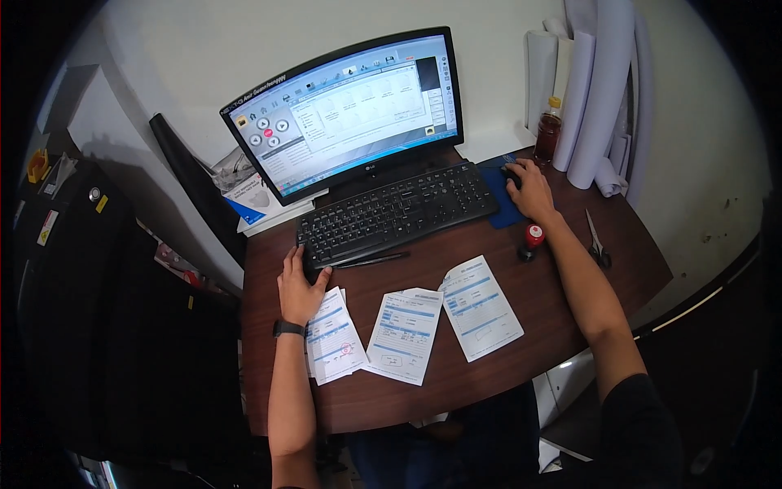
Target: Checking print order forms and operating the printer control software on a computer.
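Our right hand point(531, 189) curls its fingers over a black mouse point(511, 174) on a blue pad point(498, 204), just right of the black keyboard point(397, 213). Our left hand point(300, 287) lies flat, fingers loosely spread and holding nothing, touching the keyboard's near left corner. Three printed forms point(405, 332) lie on the brown surface point(570, 326) in front of the keyboard, a pen point(371, 261) along its near edge. A red-topped stamp point(530, 242) and scissors point(597, 242) sit to its right, a monitor point(346, 110) behind it.
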